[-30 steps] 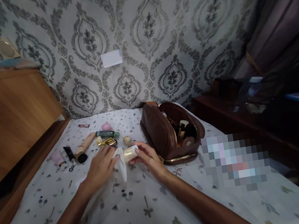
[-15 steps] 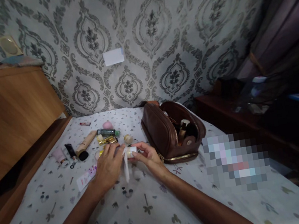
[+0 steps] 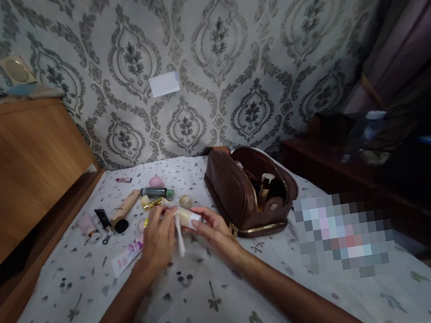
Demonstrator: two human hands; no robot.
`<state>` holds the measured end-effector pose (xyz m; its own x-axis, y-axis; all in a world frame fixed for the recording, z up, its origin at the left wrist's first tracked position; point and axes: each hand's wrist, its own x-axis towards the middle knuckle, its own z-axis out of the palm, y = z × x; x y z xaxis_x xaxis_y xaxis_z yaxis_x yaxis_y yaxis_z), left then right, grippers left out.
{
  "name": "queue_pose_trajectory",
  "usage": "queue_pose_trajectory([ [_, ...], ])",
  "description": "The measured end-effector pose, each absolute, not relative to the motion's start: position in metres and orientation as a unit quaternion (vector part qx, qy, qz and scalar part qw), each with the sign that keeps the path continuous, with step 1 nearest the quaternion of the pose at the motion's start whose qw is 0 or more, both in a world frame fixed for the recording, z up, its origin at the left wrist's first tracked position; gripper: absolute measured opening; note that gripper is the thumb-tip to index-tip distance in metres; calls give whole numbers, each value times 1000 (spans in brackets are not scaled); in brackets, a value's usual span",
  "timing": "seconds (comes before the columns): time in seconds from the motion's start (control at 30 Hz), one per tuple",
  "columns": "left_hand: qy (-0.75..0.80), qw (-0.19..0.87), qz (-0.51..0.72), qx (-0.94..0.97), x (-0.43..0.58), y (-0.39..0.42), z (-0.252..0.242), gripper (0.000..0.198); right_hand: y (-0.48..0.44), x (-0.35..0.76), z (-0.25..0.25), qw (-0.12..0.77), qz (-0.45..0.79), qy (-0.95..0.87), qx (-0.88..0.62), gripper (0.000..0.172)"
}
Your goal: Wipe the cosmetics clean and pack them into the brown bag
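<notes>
My right hand (image 3: 214, 231) is closed around the white-capped end of a pale yellow cosmetic tube (image 3: 185, 217), which lies slanted between my hands. My left hand (image 3: 161, 235) pinches a thin white wipe (image 3: 181, 238) against the tube, and one end of the wipe hangs down. Close by my left hand lie a white-and-pink tube (image 3: 126, 258) and gold tubes (image 3: 152, 203). Just beyond my fingers is a small round jar (image 3: 185, 201). A brown cosmetic bag (image 3: 229, 184) stands unzipped to the right of my right hand, with a brush (image 3: 265, 187) inside.
A dark bottle with a green cap (image 3: 154, 192), a pink sponge (image 3: 156, 182), a beige tube (image 3: 127, 205), a black tube (image 3: 103, 219) and a pale pink tube (image 3: 87, 226) lie on the patterned cloth (image 3: 212, 293). A wooden panel (image 3: 16, 171) borders the left; the wallpapered wall (image 3: 198, 49) is behind.
The pale yellow tube has tilted and more of its body now shows between my hands. My right hand has shifted slightly down, and the wipe still hangs from my left fingers.
</notes>
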<state>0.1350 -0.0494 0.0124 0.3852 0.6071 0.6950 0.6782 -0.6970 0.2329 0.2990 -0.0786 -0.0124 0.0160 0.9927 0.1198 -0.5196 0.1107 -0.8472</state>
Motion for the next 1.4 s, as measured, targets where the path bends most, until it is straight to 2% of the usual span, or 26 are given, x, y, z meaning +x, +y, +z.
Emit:
queue_pose_trajectory([
  [0.3, -335, 71, -395, -852, 152, -65, 3, 29, -79, 301, -12, 636, 609, -357, -311, 40],
  [0.53, -403, 62, -409, -816, 121, -29, 7, 31, -77, 302, -15, 627, 618, -349, -320, 48],
  [0.7, -420, 48, -438, -794, 116, -19, 6, 31, -75, 303, -18, 624, 631, -342, -311, 45],
  [0.93, -318, 74, -427, -843, 144, -52, -4, 33, -71, 301, -21, 651, 661, -273, -255, 34],
  [1.1, -248, 119, -416, -867, 157, -64, -5, 40, -70, 303, -22, 632, 684, -251, -264, 30],
  [1.27, -312, 131, -431, -837, 134, -40, 5, 35, -71, 303, -20, 624, 677, -271, -281, 33],
  [1.4, -377, 100, -454, -801, 117, -22, 8, 30, -72, 301, -19, 624, 670, -291, -276, 34],
])
